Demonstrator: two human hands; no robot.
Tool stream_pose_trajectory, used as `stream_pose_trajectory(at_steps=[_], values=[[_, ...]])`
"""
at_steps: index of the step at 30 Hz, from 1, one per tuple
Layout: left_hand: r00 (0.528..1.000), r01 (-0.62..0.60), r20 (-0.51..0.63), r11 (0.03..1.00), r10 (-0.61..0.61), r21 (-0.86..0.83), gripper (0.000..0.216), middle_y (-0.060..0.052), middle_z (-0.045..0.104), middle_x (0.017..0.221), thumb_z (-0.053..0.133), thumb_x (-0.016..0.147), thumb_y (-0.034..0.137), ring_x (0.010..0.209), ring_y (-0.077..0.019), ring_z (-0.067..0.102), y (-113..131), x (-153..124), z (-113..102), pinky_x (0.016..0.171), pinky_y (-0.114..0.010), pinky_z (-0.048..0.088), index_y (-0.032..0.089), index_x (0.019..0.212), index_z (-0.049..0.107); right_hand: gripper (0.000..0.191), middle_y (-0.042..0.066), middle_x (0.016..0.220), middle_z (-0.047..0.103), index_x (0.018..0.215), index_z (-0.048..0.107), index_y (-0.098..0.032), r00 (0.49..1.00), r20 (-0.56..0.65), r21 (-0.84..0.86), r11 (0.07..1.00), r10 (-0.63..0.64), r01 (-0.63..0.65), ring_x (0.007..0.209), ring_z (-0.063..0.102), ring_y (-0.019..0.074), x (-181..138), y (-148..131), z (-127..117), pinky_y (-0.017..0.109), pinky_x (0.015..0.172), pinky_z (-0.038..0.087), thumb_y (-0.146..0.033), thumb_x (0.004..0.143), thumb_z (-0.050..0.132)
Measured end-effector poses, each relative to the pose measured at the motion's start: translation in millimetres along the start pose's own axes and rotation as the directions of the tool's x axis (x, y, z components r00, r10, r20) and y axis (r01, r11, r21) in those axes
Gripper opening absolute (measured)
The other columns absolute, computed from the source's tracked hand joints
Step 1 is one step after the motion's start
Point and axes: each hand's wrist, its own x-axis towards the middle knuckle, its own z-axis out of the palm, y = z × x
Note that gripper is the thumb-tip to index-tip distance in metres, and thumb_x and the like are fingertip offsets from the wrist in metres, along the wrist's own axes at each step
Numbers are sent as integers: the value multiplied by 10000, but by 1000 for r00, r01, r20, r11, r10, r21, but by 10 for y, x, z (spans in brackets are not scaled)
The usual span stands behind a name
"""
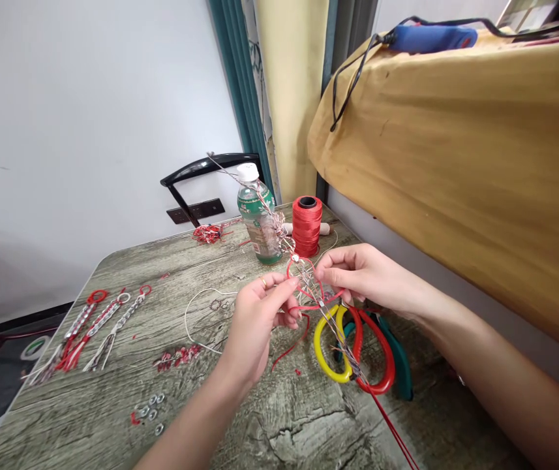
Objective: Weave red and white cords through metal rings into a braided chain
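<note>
My left hand (259,320) and my right hand (362,274) are both pinched on a red cord loop (305,282) wound around a long strip of metal nuts (279,228) that slants from above the bottle down past my hands. Red cord ends trail down toward the table's near edge. Under my hands lie scissors with yellow and red handles (352,352) and a teal-handled tool (399,362). A spool of red cord (307,225) stands just behind my hands.
A green-labelled plastic bottle (258,222) stands on the wood-grain table (113,405). Three finished nut strips (98,326) lie at the left, loose nuts (151,408) and red cord scraps (179,356) nearer. A black chair back (201,173) is behind. A yellow-covered surface (455,150) is at right.
</note>
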Motion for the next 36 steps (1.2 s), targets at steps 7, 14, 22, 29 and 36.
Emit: stream_pose_trajectory(at_steps=[7, 14, 22, 29, 36], values=[[1000, 28, -5, 999, -27, 39, 142, 37, 528, 537, 567, 755, 257, 476, -69, 463, 64, -3, -78, 448, -175, 396, 166, 668, 501, 208, -42, 502, 480, 787, 522, -147, 998, 31, -56, 997, -45, 47, 386, 361, 47, 61, 6, -65, 174, 367, 287, -339, 814, 448], [999, 33, 21, 996, -35, 88, 119, 34, 513, 548, 567, 751, 258, 491, -71, 456, 103, 5, -164, 467, -184, 411, 156, 700, 532, 285, -24, 601, 497, 862, 537, -144, 988, 126, -56, 993, -91, 99, 472, 430, 54, 132, 41, -178, 166, 415, 333, -418, 815, 475], [999, 17, -35, 996, -14, 85, 104, 33, 517, 567, 559, 761, 261, 496, -70, 458, 121, 22, -270, 472, -179, 422, 158, 745, 552, 266, -26, 578, 483, 761, 519, -141, 992, -3, 50, 990, -130, 130, 446, 404, 40, 188, 39, -217, 158, 386, 290, -391, 832, 465], [993, -22, -116, 994, 34, 109, 105, 35, 510, 572, 567, 752, 255, 520, -74, 452, 175, 46, -351, 474, -172, 407, 161, 709, 549, 231, -45, 528, 458, 810, 552, -145, 985, -124, 80, 988, -121, 131, 419, 371, 39, 210, 24, -258, 176, 381, 229, -365, 818, 486], [999, -4, -38, 883, 25, 470, 268, 38, 489, 474, 510, 783, 394, 427, -69, 374, 154, 76, -328, 429, -193, 301, 165, 669, 590, 226, 14, 702, 548, 770, 583, -152, 960, -128, -431, 886, -250, 173, 595, 484, 107, 188, 72, -306, 232, 543, 340, -349, 816, 483]])
